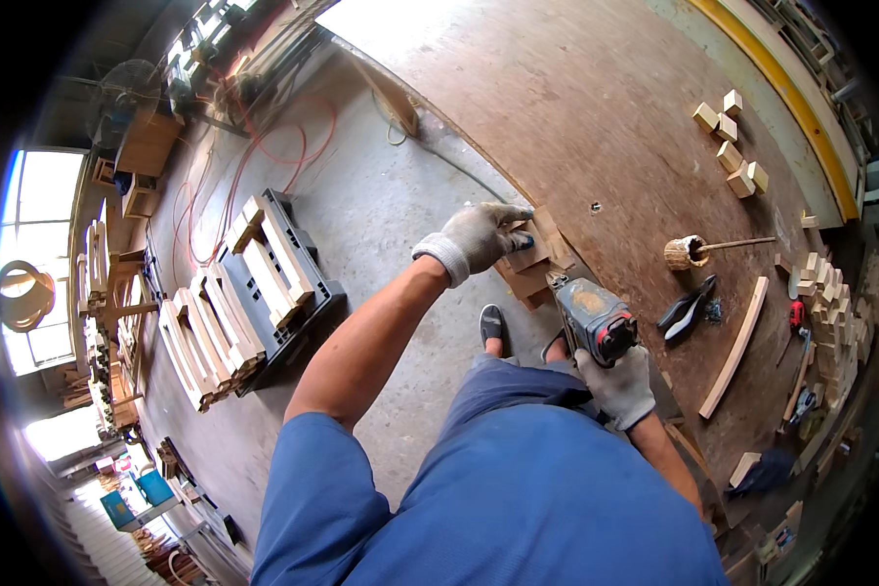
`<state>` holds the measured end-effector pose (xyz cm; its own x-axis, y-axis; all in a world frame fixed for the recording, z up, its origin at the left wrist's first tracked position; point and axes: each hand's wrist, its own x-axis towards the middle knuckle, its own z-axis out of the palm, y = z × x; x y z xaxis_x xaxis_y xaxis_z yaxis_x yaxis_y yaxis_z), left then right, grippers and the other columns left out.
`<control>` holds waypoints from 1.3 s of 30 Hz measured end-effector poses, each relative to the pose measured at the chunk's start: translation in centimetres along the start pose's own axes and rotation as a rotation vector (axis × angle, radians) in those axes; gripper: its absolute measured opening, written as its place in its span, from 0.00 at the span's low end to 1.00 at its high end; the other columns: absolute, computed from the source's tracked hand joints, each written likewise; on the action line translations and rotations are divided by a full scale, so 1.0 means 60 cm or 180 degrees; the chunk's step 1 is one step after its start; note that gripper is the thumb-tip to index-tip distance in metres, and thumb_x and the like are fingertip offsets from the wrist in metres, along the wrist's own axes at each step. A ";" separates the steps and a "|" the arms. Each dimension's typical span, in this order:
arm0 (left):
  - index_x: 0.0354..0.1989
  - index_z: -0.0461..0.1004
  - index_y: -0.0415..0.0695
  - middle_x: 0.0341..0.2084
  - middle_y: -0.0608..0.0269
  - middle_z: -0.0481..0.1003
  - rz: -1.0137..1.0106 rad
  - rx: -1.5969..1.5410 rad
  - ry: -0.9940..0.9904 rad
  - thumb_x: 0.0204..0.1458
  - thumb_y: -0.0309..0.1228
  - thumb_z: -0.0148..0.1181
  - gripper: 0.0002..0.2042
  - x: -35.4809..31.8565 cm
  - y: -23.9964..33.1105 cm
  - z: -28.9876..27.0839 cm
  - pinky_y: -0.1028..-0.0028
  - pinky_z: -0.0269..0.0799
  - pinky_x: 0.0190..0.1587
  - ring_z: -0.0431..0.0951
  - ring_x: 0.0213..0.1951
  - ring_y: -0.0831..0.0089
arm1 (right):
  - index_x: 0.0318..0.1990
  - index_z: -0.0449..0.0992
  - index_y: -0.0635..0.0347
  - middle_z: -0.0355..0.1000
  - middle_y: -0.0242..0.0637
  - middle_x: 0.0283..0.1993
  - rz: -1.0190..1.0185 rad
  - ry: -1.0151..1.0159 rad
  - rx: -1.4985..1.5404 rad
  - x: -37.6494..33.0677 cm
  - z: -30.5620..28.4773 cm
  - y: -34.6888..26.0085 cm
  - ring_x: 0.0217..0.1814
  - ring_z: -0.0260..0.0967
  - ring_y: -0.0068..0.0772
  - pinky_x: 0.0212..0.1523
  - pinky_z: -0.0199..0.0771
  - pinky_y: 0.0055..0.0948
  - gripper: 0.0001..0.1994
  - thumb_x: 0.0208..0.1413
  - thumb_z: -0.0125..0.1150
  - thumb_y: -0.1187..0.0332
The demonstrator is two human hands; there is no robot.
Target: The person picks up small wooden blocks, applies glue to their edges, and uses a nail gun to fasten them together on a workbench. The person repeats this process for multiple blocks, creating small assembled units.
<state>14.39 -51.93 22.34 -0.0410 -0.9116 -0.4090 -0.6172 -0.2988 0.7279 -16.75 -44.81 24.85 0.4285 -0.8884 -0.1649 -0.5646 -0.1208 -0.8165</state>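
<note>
Gloved left hand [479, 237] clamps wooden pieces [529, 264] at the workbench [596, 117] edge; right hand [617, 383] fingers grip nail gun [592, 317].

The right hand [617, 387] covers the grip of the nail gun [593, 317], and the gun's tip is hidden. The small things by the curved slat [737, 344] are too tiny to tell.
</note>
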 end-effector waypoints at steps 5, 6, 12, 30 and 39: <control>0.64 0.77 0.44 0.56 0.52 0.82 0.0007 -0.0044 -0.0103 0.60 0.33 0.70 0.23 -0.002 0.002 -0.002 0.68 0.76 0.62 0.81 0.59 0.64 | 0.37 0.82 0.61 0.81 0.46 0.29 0.0162 0.0121 0.0155 0.006 0.005 -0.006 0.34 0.83 0.48 0.39 0.82 0.41 0.11 0.53 0.70 0.63; 0.64 0.77 0.44 0.56 0.53 0.82 -0.0003 -0.0042 -0.0122 0.60 0.34 0.70 0.23 0.000 0.000 -0.002 0.68 0.76 0.62 0.81 0.59 0.64 | 0.37 0.82 0.62 0.81 0.45 0.29 0.0198 0.0145 0.0186 0.010 0.005 -0.009 0.34 0.84 0.46 0.39 0.82 0.40 0.11 0.53 0.70 0.63; 0.64 0.77 0.43 0.57 0.54 0.82 -0.0058 -0.0143 -0.0093 0.60 0.35 0.70 0.24 0.009 -0.020 0.011 0.69 0.75 0.63 0.81 0.59 0.65 | 0.44 0.82 0.68 0.82 0.38 0.34 0.0763 -0.0055 0.0608 0.039 0.002 -0.028 0.37 0.81 0.26 0.42 0.81 0.34 0.13 0.54 0.70 0.69; 0.61 0.78 0.41 0.53 0.53 0.84 0.0068 -0.0077 0.0035 0.59 0.34 0.70 0.22 0.004 -0.008 0.019 0.68 0.77 0.60 0.83 0.55 0.65 | 0.44 0.81 0.67 0.83 0.44 0.34 0.0734 0.0290 0.0568 0.054 0.001 -0.010 0.39 0.84 0.34 0.44 0.82 0.38 0.14 0.55 0.70 0.67; 0.63 0.77 0.42 0.54 0.55 0.83 0.0048 -0.0169 -0.0014 0.59 0.33 0.70 0.23 0.003 -0.008 0.015 0.69 0.77 0.60 0.82 0.56 0.67 | 0.41 0.82 0.66 0.83 0.47 0.33 0.0668 0.0301 0.0682 0.044 0.004 0.003 0.37 0.85 0.39 0.42 0.82 0.39 0.12 0.54 0.70 0.67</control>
<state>13.99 -51.72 21.42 -0.0535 -0.9149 -0.4001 -0.5740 -0.2997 0.7621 -15.57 -47.05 24.17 0.2452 -0.9224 -0.2983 -0.4680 0.1568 -0.8697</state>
